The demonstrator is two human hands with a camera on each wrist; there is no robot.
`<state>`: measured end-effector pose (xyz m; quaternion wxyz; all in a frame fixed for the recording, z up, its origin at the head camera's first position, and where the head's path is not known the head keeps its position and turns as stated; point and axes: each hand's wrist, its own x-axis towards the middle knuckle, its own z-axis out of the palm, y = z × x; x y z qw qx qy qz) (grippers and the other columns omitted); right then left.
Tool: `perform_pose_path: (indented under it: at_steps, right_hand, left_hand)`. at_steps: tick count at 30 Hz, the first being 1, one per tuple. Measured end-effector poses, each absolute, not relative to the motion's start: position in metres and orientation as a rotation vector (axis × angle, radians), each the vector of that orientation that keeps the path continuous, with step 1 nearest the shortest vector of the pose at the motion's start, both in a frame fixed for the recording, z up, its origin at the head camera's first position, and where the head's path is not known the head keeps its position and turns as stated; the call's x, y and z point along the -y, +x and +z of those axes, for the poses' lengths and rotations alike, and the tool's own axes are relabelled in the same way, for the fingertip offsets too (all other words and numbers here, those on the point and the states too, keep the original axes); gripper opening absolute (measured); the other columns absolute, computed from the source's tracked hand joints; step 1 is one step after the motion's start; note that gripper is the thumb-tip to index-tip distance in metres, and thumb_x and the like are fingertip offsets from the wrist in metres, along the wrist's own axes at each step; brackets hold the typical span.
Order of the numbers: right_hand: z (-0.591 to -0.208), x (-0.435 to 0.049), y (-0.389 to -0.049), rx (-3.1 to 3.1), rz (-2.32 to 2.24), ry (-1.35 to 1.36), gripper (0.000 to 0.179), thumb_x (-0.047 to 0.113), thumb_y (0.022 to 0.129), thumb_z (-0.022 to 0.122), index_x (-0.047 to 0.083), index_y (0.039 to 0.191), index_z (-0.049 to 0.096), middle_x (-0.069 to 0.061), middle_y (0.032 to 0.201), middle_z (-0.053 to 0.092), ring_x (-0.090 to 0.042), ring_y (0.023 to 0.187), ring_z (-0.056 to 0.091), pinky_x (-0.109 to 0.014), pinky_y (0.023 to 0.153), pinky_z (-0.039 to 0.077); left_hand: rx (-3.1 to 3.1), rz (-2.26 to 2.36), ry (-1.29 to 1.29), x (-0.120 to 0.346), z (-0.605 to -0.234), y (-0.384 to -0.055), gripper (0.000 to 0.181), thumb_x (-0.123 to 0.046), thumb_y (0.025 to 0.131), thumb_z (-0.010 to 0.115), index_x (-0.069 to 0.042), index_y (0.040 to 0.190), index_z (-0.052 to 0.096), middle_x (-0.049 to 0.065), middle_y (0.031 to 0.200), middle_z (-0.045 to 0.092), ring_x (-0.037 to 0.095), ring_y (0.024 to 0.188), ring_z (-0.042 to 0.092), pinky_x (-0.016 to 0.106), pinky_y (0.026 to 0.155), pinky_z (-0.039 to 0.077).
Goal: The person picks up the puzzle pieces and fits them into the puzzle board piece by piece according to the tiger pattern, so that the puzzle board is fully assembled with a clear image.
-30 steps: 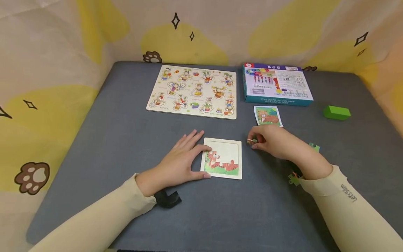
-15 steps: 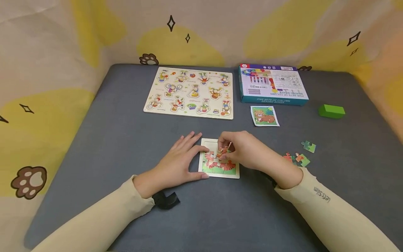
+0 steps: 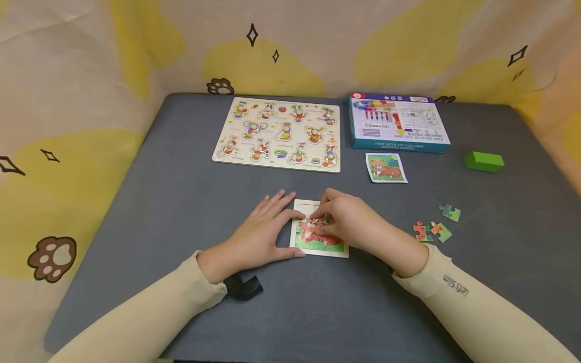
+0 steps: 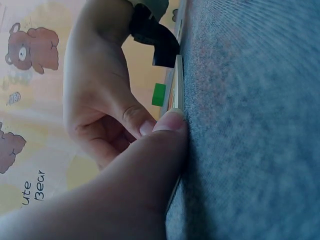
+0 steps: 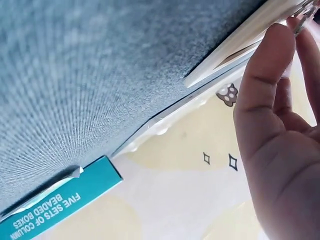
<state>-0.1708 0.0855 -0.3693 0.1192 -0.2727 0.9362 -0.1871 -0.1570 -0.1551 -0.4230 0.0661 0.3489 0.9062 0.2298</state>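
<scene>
A small square jigsaw tray (image 3: pixel 347 250) with a pale rim lies on the table, its lower part filled with tiger puzzle pieces. Straight fingers of my left hand (image 3: pixel 254 239) rest at the tray's left side, the thumb pressing its lower-left corner and the index finger over the left rim. Over the tray, my right hand (image 3: pixel 356 219) pinches a puzzle piece (image 3: pixel 319 223) between thumb and fingers, down against the assembled pieces; the fingers partly cover it. In the right wrist view, an edge of that puzzle piece (image 5: pixel 304 21) shows at the fingertips.
Several loose puzzle pieces (image 3: pixel 422 231) lie to the right. Behind the tray are a tiger picture card (image 3: pixel 386 168), a beaded-set box (image 3: pixel 399 123) and a large wooden peg puzzle (image 3: pixel 277 133). A green block (image 3: pixel 484 161) sits at far right.
My right hand has carried the puzzle piece leftward from beside the tray and lowered it against the assembled pieces. The left hand stays at the tray's left edge.
</scene>
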Motion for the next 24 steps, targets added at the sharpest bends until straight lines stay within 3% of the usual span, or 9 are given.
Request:
perform_pose_path:
  at_steps: [10, 15, 24]
  right_hand:
    - [-0.372, -0.083, -0.149, -2.93, -0.351, -0.877, 0.024, 0.02, 0.085, 0.09, 0.016, 0.108, 0.085, 0.002, 0.101, 0.069, -0.018, 0.09, 0.063, -0.032, 0.064, 0.057]
    - [-0.379, -0.081, -0.131, -3.049, -0.071, -1.032, 0.02, 0.012, 0.086, 0.088, 0.013, 0.106, 0.083, -0.001, 0.098, 0.071, -0.02, 0.087, 0.065, -0.035, 0.074, 0.06]
    - [-0.385, -0.078, -0.108, -3.083, 0.147, -1.115, 0.036, 0.01, 0.088, 0.084, 0.004, 0.122, 0.076, -0.01, 0.114, 0.069, -0.026, 0.097, 0.064, -0.037, 0.082, 0.055]
  left_hand:
    - [-2.731, 0.675, 1.046, 0.155, -0.425, -0.158, 0.074, -0.058, 0.09, 0.079, -0.018, 0.148, 0.055, 0.012, 0.173, 0.021, 0.029, 0.161, 0.008, 0.05, 0.129, 0.006]
    - [-2.734, 0.674, 1.046, 0.154, -0.424, -0.157, 0.074, -0.056, 0.089, 0.08, -0.018, 0.148, 0.055, 0.012, 0.173, 0.021, 0.029, 0.161, 0.008, 0.051, 0.129, 0.007]
    - [-2.748, 0.677, 1.05, 0.153, -0.422, -0.156, 0.073, -0.053, 0.088, 0.083, -0.017, 0.147, 0.057, 0.013, 0.172, 0.023, 0.031, 0.16, 0.011, 0.051, 0.129, 0.008]
